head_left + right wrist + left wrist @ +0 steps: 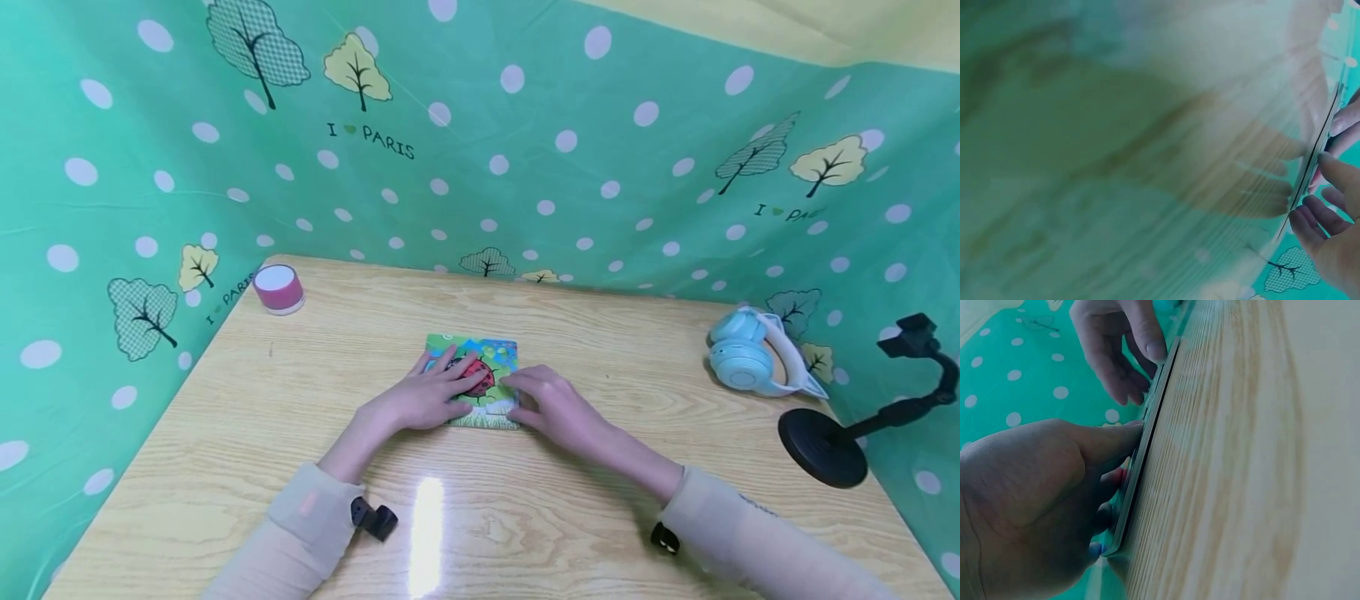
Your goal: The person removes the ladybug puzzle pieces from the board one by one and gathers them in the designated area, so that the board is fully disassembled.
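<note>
A flat ladybug jigsaw puzzle point(477, 421) lies on the wooden table, with a seam between pieces showing near its lower right corner. My left hand point(427, 398) rests across its left and middle part, fingers spread and fairly straight, hiding part of the ladybug. At the right edge, my right hand point(558, 408) touches the puzzle with fingertips and thumb, its fingers gently bent. From the side, in the left wrist view, the puzzle point(1138, 465) appears as a thin board under the left thumb. The right wrist view has the right fingers point(1329, 219) along the board's edge.
A pink and white cylinder point(279, 289) stands at the table's back left corner. Light blue headphones point(750, 354) lie at the right, near a black stand point(823, 447) with a bent arm. A green dotted cloth point(465, 150) hangs behind the table point(600, 517).
</note>
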Demonstrator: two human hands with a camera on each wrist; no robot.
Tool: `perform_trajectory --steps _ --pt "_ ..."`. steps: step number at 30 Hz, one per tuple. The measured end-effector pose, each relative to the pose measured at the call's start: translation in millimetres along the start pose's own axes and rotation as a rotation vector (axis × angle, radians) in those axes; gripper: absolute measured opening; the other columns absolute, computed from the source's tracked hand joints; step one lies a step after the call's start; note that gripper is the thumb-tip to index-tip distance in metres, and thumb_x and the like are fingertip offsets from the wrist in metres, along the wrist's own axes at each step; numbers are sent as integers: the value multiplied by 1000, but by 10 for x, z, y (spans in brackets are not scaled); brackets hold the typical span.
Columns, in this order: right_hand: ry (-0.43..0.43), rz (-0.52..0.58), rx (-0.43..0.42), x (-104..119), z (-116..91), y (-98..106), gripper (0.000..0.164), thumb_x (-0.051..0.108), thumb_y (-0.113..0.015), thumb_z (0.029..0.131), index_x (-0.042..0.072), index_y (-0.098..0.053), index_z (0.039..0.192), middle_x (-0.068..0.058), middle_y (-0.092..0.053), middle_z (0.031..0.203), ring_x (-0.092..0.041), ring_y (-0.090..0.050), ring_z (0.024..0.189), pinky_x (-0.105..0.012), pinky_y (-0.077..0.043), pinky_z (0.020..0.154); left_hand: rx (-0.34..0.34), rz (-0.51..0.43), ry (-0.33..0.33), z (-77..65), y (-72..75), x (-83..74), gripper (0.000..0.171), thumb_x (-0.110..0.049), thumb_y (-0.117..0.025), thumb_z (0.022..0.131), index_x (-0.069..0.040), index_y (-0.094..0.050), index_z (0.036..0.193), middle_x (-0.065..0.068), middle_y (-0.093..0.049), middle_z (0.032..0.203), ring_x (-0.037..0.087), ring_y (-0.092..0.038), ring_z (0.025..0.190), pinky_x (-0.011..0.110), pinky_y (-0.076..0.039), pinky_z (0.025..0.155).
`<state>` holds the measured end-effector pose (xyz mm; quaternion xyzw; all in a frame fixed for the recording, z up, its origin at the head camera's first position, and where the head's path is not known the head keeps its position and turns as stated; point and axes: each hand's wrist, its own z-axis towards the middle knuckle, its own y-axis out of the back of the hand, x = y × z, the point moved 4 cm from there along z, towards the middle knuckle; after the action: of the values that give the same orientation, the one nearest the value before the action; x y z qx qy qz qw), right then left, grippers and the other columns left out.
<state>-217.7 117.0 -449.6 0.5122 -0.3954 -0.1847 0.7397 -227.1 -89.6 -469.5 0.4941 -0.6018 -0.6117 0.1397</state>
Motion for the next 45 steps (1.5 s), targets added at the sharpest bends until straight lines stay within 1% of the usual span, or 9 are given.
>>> perform_trajectory --steps 3,6,16,23,26,29,39,43,45 --pt "-72 55 -10 -38 18 4 52 20 -86 84 5 -70 131 -11 -73 128 -26 -67 122 -41 -57 105 -1 -2 1 -5 4 1 59 -39 -49 108 -23 -31 163 4 -7 176 37 3 163 65 3 129" --pt "-105 73 -12 -59 39 0 55 21 -88 82 4 -70 131 -10 -74 126 -25 -68 121 -41 -57 105 1 -1 2 -9 2 6 60 -39 -49 108 -24 -31 163 4 -7 176 37 3 163 65 3 129" --pt "-90 60 -23 -94 88 3 56 23 -92 77 5 -73 127 -3 -79 108 -18 -72 105 -37 -61 96 4 -3 5 -1 -10 14 60 -40 -48 108 -24 -31 163 4 -7 176 37 4 163 64 3 130" --pt "-127 160 -38 -226 10 118 59 20 -93 74 5 -72 128 -1 -80 108 -17 -74 103 -38 -60 97 6 -9 3 7 -5 -5 59 -39 -48 108 -22 -32 163 5 -8 176 37 3 163 64 4 130" --pt "-146 194 -48 -316 -64 216 62 17 -93 73 6 -71 129 -1 -79 110 -18 -74 104 -39 -60 98 15 -10 5 -1 -1 -10 59 -39 -48 108 -23 -31 163 5 -8 176 37 4 163 63 4 130" --pt "-152 190 -56 -426 -161 316 63 16 -94 72 6 -70 129 0 -80 109 -18 -74 103 -40 -60 98 20 -15 3 -10 0 -8 59 -39 -48 108 -22 -31 163 5 -7 176 37 4 163 63 5 130" --pt "-200 115 -80 -873 -583 602 61 17 -94 73 8 -71 129 2 -80 106 -20 -75 101 -47 -59 96 8 -35 -6 -27 1 11 59 -38 -48 109 -20 -32 163 6 -8 175 38 4 162 63 5 130" --pt "-236 75 -83 -1040 -791 720 62 16 -93 73 9 -71 130 3 -80 107 -20 -75 101 -47 -59 95 7 -34 -7 -15 0 8 58 -38 -47 109 -20 -32 163 6 -9 175 38 4 162 63 6 130" --pt "-256 51 -86 -1127 -906 786 61 18 -93 75 9 -70 131 4 -80 106 -18 -75 100 -44 -60 92 6 -37 -8 -8 3 0 58 -38 -46 109 -20 -32 163 6 -8 175 38 4 162 63 6 130"
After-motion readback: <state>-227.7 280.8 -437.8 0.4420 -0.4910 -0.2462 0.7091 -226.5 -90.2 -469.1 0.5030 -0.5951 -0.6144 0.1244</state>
